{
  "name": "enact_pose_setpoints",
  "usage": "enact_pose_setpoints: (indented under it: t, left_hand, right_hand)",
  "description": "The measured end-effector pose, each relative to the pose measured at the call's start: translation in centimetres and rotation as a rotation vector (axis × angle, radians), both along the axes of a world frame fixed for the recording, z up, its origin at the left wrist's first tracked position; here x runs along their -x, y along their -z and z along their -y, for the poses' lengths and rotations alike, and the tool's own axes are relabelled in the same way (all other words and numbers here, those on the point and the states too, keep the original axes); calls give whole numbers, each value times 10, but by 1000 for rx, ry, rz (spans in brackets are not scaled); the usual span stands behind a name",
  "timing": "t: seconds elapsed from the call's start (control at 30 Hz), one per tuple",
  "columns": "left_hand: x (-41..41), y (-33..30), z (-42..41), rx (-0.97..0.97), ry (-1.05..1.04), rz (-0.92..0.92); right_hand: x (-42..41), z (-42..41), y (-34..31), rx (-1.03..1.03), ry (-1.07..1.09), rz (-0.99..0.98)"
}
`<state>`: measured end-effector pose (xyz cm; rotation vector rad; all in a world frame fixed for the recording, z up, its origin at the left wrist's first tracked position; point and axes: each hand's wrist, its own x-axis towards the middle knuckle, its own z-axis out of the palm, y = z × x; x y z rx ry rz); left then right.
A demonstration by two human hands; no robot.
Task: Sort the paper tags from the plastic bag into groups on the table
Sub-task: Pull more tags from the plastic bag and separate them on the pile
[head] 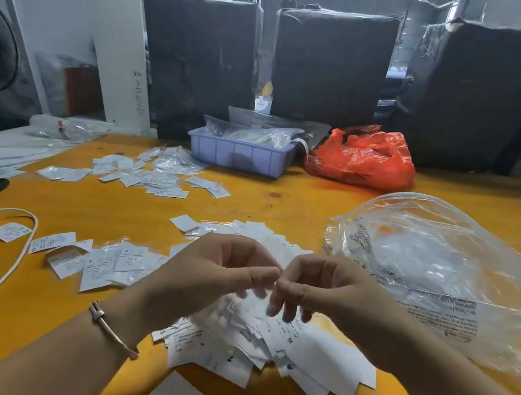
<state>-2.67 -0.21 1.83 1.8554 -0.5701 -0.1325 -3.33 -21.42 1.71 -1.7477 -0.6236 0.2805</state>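
Hands (275, 283) fingertip to fingertip, curled, above tag pile (260, 347).

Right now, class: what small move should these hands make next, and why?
Probably part the hands and carry the pinched tag to a group. The left hand and right hand meet above the unsorted pile, seemingly pinching something small; sorted groups lie left.

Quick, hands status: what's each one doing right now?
Left hand: fingers curled, pinching a paper tag above the pile.
Right hand: fingers curled, pinching the same tag's other side.
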Motion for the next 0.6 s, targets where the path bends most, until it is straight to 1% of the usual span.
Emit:
enact_pose_setpoints:
  t: [0.1,0.17,0.23,0.3,0.33,0.43,0.53,0.6]
  left_hand:
    - [0,0,-1,18,-2,0]
    - [-1,-1,-3,35,-24,8]
    - [-3,-2,-6,68,-75,7]
    - [-4,-2,-11,93,-134,-3]
    - [-5,-2,-13,99,-155,-9]
    - [-7,-2,-17,101,-185,-25]
    - [-8,-1,-17,103,-180,-30]
    - [-7,-1,-16,102,-167,-30]
  right_hand:
    - [0,1,-2,52,31,27]
    - [-1,2,0,91,98,67]
    - [-3,3,3,169,240,193]
    - [-6,4,7,319,374,354]
    - [-6,4,7,378,400,399]
    - [-5,7,5,499,342,371]
    - [-4,8,5,682,280,328]
    - [-4,6,5,786,277,322]
